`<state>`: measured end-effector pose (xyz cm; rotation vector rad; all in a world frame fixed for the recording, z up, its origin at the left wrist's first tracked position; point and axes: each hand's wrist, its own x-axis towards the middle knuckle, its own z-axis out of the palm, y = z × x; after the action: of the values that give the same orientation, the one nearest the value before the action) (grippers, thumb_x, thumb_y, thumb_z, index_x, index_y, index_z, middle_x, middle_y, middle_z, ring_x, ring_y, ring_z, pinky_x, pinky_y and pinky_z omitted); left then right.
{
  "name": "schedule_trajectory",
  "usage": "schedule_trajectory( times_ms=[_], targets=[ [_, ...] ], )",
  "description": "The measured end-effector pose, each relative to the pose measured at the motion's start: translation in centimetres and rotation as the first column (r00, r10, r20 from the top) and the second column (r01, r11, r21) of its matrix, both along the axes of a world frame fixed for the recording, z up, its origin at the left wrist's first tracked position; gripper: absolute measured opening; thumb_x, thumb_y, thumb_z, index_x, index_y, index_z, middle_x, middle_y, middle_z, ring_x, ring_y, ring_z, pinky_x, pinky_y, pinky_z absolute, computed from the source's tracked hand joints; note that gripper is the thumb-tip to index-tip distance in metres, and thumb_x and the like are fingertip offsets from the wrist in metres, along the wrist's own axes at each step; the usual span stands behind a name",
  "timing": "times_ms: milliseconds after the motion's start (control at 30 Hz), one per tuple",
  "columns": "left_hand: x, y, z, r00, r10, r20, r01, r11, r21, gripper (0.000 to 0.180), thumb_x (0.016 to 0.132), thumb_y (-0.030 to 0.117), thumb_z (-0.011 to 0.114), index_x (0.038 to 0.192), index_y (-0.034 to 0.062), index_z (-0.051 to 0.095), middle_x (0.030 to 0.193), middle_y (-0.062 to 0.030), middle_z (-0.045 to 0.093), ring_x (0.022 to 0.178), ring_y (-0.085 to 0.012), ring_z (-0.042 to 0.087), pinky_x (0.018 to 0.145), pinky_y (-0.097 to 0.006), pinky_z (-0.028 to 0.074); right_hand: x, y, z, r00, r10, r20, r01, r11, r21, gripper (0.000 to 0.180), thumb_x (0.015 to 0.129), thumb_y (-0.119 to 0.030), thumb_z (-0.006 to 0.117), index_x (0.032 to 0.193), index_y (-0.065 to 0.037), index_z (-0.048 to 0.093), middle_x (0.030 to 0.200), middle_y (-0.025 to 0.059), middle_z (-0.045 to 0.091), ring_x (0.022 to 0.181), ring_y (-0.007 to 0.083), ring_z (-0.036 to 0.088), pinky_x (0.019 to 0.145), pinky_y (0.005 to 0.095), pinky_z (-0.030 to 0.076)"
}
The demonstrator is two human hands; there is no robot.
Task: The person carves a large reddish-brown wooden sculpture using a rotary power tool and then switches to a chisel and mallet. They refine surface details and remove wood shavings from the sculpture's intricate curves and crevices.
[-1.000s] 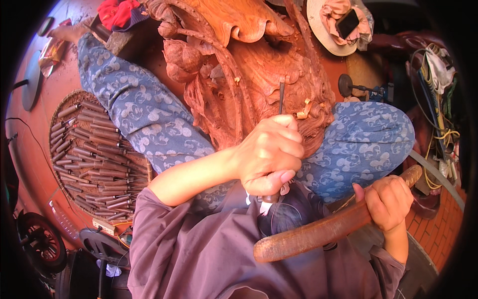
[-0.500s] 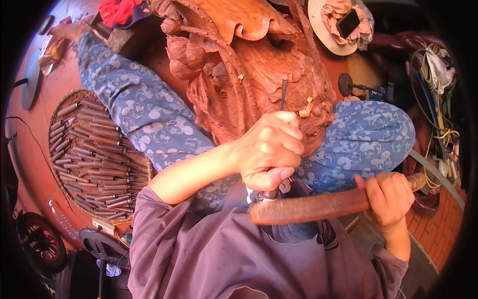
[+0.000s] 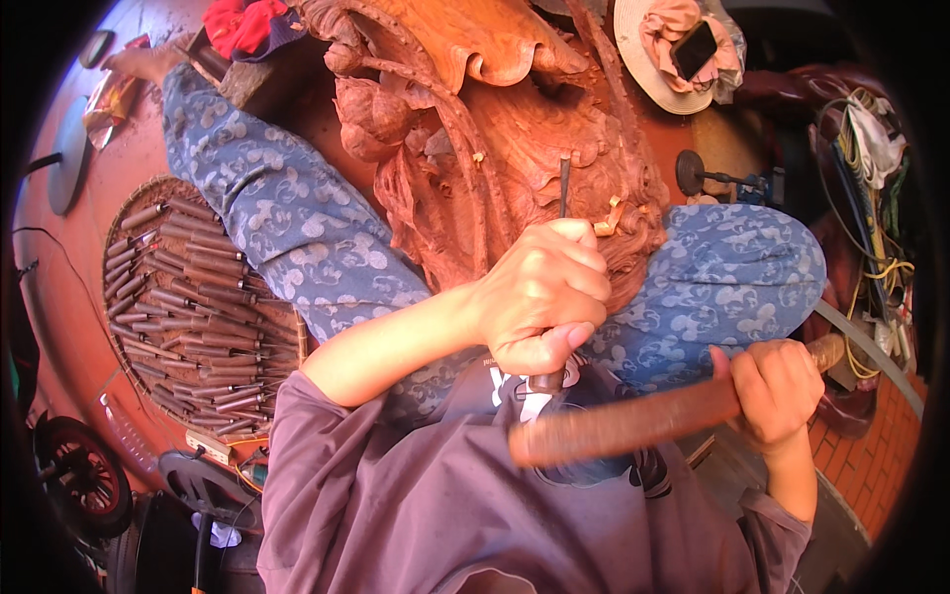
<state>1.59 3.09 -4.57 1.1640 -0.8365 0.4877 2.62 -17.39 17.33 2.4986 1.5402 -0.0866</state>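
Between my legs stands a reddish-brown wood carving [image 3: 515,148] with leaf-like folds and rounded buds. My left hand [image 3: 547,292] is closed round the handle of a carving chisel [image 3: 565,186]. The chisel's thin dark blade points away from me onto the carved surface, and its handle end shows below my fist. Curled wood shavings [image 3: 612,218] lie on the carving beside the blade. My right hand [image 3: 777,396] grips a long wooden mallet [image 3: 633,426] near its right end. The mallet's blurred left end is just below the chisel's handle end, apart from it.
A round basket tray [image 3: 148,404] full of wooden-handled chisels [image 3: 203,317] lies to the left. At the upper right is a pale hat [image 3: 648,74] with cloth and a phone [image 3: 694,49] on it. Cables [image 3: 876,247] hang at the right; a black wheel [image 3: 84,475] is at lower left.
The mallet's left end has swung down toward me, away from the chisel's handle end. The left hand and chisel look almost unmoved; the view has shifted slightly.
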Motion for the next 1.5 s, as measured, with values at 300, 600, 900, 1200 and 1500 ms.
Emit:
schedule_trajectory(
  times_ms=[300,600,900,1200,1500],
  targets=[
    [0.4,0.4,1.0,0.995,-0.060,-0.077,0.058,0.998,-0.036,0.036,0.083,0.030,0.048,0.055,0.0091,0.039,0.056,-0.0068,0.039,0.053,-0.0283,0.043,0.059,-0.039,0.034,0.9,-0.6,0.0,0.997,0.049,-0.057,-0.042,0.992,0.120,0.024,0.071,-0.006,0.081,0.082,-0.001,0.059,0.074,0.0086,0.056,0.061,0.0246,0.056,0.054,0.0346,0.046],
    [0.6,0.6,1.2,0.998,0.024,-0.056,-0.026,0.999,-0.039,0.029,0.079,0.027,0.049,0.057,0.0096,0.044,0.057,-0.0053,0.041,0.052,-0.0262,0.045,0.058,-0.038,0.035,1.2,-0.8,-0.5,0.987,-0.060,-0.151,0.076,0.992,0.103,0.024,0.069,-0.006,0.080,0.082,-0.001,0.060,0.072,0.0093,0.056,0.058,0.0246,0.053,0.052,0.0348,0.043],
    [-0.9,-0.6,0.3,1.000,-0.004,0.016,0.005,0.998,-0.069,0.026,0.075,0.028,0.051,0.059,0.0079,0.047,0.060,-0.0063,0.043,0.056,-0.0255,0.046,0.060,-0.037,0.037,0.3,0.4,-0.7,0.982,-0.079,-0.171,0.097,0.990,0.098,0.027,0.067,-0.004,0.081,0.077,-0.001,0.056,0.070,0.0106,0.056,0.059,0.0285,0.054,0.053,0.0370,0.043],
    [-0.8,-0.8,-0.1,1.000,-0.006,0.010,0.006,0.996,-0.084,0.025,0.073,0.029,0.052,0.059,0.0084,0.047,0.061,-0.0063,0.043,0.058,-0.0263,0.047,0.062,-0.038,0.037,0.1,0.6,-0.4,0.992,-0.008,-0.124,0.013,0.999,0.036,0.026,0.071,-0.007,0.080,0.086,-0.005,0.059,0.075,0.0075,0.056,0.061,0.0230,0.056,0.053,0.0336,0.047],
    [-1.0,-1.0,-0.6,0.998,0.051,0.023,-0.050,0.998,-0.048,0.034,0.082,0.030,0.043,0.056,0.0085,0.047,0.059,-0.0066,0.050,0.053,-0.0240,0.046,0.059,-0.036,0.035,0.1,0.0,-0.7,0.988,0.107,-0.110,-0.103,0.994,0.039,0.026,0.071,-0.007,0.080,0.086,-0.005,0.059,0.075,0.0074,0.055,0.061,0.0220,0.055,0.053,0.0332,0.047]
  ],
)
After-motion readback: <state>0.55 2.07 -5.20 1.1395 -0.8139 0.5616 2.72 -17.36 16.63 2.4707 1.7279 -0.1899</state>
